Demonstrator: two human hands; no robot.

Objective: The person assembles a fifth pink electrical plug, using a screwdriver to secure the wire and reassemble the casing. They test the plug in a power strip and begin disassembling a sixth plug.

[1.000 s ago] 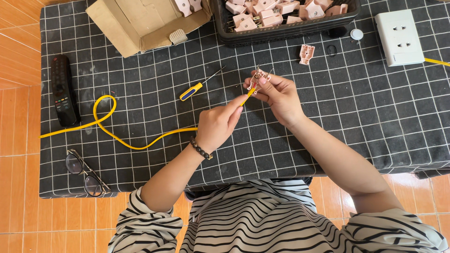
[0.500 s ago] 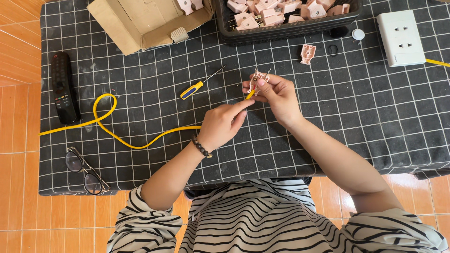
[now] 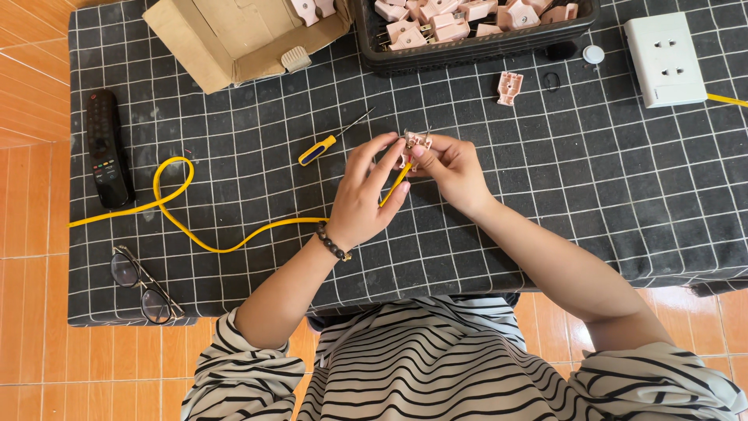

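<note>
My right hand (image 3: 452, 170) pinches a small pink plug half (image 3: 413, 144) with metal prongs above the black grid-patterned mat (image 3: 592, 187). My left hand (image 3: 365, 195) holds the end of a yellow cable (image 3: 234, 234) against that plug part, fingers curled around the wire. The cable loops leftward across the mat. A yellow-and-blue screwdriver (image 3: 327, 143) lies just left of my hands.
A black basket (image 3: 467, 51) of pink plug parts and an open cardboard box (image 3: 234, 39) sit at the far edge. A loose pink plug half (image 3: 509, 87), white socket (image 3: 664, 58), black remote (image 3: 107, 148) and glasses (image 3: 144, 284) lie around.
My left hand has slid up closer to the plug part, fingers now reaching over it. The right hand holds almost the same spot.
</note>
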